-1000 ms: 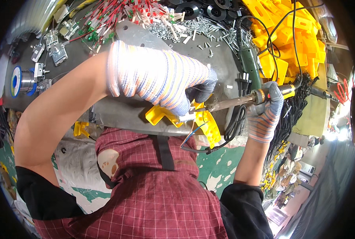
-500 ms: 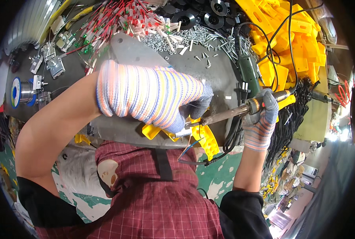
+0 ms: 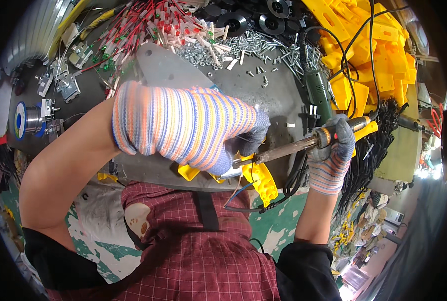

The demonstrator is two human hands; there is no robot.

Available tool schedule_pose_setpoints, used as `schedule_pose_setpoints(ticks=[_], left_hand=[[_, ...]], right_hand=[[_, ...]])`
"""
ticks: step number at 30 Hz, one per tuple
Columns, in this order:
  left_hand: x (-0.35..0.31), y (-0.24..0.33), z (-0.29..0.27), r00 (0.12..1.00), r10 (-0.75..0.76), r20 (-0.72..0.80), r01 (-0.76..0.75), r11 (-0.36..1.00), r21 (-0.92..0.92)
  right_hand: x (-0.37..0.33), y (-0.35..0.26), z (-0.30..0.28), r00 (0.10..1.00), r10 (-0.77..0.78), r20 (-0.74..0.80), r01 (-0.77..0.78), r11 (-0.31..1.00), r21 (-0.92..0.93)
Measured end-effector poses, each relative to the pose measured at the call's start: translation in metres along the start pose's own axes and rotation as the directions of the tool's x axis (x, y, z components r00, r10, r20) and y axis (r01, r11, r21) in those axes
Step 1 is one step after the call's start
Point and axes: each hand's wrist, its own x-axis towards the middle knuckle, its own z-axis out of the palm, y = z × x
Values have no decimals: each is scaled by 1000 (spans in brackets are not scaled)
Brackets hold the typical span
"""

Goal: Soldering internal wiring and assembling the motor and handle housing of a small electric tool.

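At the near edge of a grey table [image 3: 278, 108], a left hand [image 3: 203, 128] in striped knit grips an overhanging yellow plastic part [image 3: 264, 184]; the right hand [image 3: 334, 148] clenches a soldering iron [image 3: 293, 148], tip beside the left thumb. Bare tabletop opens beyond, bounded by metal screws [image 3: 256, 47], a green tool [image 3: 317, 93] and tangled black cables [image 3: 374, 145].

Premises: a workshop for small electrical assembly. Evidence noted: a dark workbench [image 3: 281, 105] bearing loose screws [image 3: 253, 46], heaped yellow plastic parts [image 3: 390, 64], red-wired components [image 3: 151, 27] and a spool of silvery wire [image 3: 32, 119]; black cables [image 3: 381, 134] bunched at its right side; a soldering iron [image 3: 286, 150] held over it; worn green paint on the floor [image 3: 278, 220] below.
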Motion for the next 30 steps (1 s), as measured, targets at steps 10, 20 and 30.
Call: schedule_pose_setpoints(ticks=[10,20,30], left_hand=[[14,-10,1,999,12,41,-11,1000,-22],[5,-2,-1,998,-39,46,38,999,28],[-1,1,-1,996,-73,49,73,997,-11]], right_hand=[[-2,1,-8,996,-16,-89,15,1000,-13],[-1,3,-1,999,-10,-36,11,1000,26],[-4,0,6,999,20,41,-21,999,30]])
